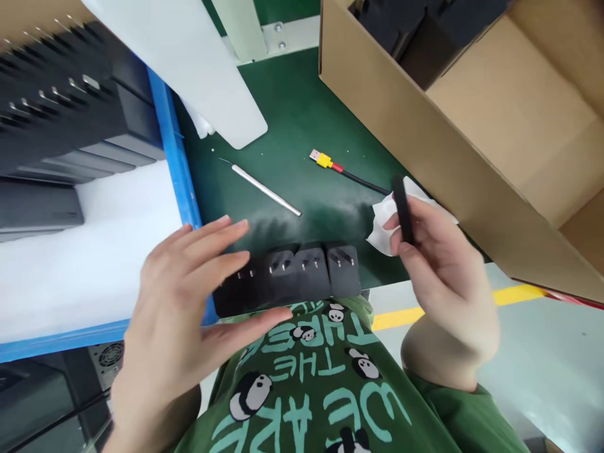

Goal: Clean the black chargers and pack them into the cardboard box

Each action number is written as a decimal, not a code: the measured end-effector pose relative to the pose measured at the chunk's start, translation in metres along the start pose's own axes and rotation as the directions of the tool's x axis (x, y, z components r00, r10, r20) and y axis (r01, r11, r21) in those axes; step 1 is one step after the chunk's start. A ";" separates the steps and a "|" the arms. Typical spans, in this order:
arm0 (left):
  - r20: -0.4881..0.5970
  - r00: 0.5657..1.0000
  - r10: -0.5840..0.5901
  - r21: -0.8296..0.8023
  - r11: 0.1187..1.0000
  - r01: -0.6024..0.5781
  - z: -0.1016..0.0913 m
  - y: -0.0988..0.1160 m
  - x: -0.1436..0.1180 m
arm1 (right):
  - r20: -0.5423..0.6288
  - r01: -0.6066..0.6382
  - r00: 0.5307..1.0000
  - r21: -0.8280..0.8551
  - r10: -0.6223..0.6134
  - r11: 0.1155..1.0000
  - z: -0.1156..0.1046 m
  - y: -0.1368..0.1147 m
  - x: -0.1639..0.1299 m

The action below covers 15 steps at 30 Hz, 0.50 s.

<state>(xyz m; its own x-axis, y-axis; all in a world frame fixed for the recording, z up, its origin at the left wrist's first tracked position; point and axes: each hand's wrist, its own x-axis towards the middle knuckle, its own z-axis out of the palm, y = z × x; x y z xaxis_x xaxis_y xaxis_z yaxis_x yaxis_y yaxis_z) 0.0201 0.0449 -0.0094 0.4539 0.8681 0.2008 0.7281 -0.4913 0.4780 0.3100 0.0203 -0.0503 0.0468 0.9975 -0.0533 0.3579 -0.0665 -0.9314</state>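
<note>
My left hand (179, 302) is open, thumb and fingers spread apart, at the left end of a row of black plug adapters (306, 277). These several adapters stand side by side along the table's front edge, metal prongs up. My right hand (443, 277) pinches a slim black bar (404, 211), held upright between thumb and fingers; its exact kind is unclear. A crumpled white cloth or paper (382, 226) shows behind those fingers; whether they grip it too, I cannot tell. A black cable with a yellow and red USB plug (324, 160) runs toward that hand.
A thin silver needle-tipped tool (267, 190) lies on the green table (287, 107). At left, a blue-rimmed bin (177, 157) holds several black adapters. An open cardboard box (425, 132) stands at right. A white panel (202, 69) juts in from above.
</note>
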 end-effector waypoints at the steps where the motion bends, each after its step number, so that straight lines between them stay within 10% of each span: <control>1: 0.009 1.000 -0.029 -0.010 1.000 0.029 -0.002 -0.005 -0.003 | 0.044 0.037 0.998 -0.074 -0.034 0.997 0.002 0.000 0.003; 8: 0.138 0.988 -0.075 -0.090 0.992 0.088 -0.005 -0.025 -0.020 | 0.135 0.213 0.976 -0.468 -0.169 0.858 -0.001 -0.022 -0.001; 15: 0.160 0.987 -0.022 -0.050 0.998 0.031 -0.004 -0.032 -0.024 | 0.340 0.476 0.871 -0.398 -0.356 0.785 0.005 -0.030 -0.012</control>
<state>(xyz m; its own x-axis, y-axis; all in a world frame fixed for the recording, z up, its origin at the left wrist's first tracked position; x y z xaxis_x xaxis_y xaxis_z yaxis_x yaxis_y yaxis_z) -0.0159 0.0403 -0.0256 0.5138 0.8564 0.0504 0.7151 -0.4600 0.5263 0.2942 0.0108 -0.0234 -0.4034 0.9005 0.1624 0.6740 0.4124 -0.6128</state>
